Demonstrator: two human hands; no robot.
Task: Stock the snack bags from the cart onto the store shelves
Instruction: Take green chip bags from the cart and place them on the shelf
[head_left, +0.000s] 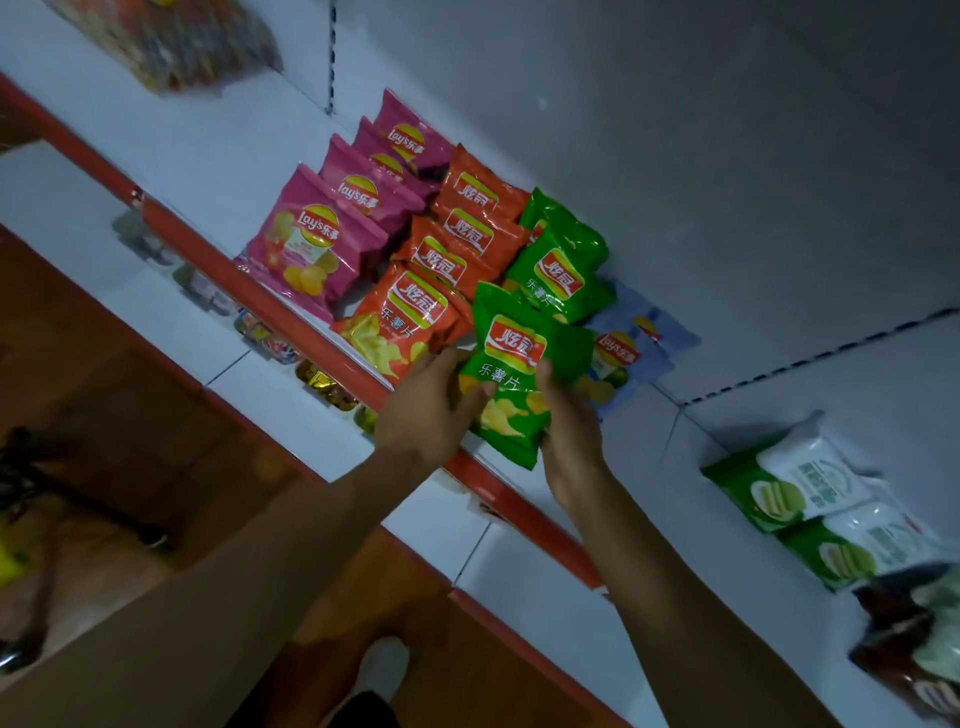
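A green chip bag (511, 364) stands at the front edge of the white shelf (218, 156). My left hand (426, 410) grips its left side and my right hand (571, 441) grips its right side, thumb on the front. Behind it stand more green bags (563, 270). To the left run a row of orange bags (415, 312) and a row of pink bags (311, 244). A pale blue bag (628, 353) sits to the right, partly hidden by my right hand.
A red price rail (208, 254) edges the shelf. Green-and-white packs (795, 488) lie on the shelf at right, dark packets (914, 639) below them. Small packets (270, 338) sit on the lower shelf. A wrapped pack (171, 41) lies far left. Wooden floor lies below.
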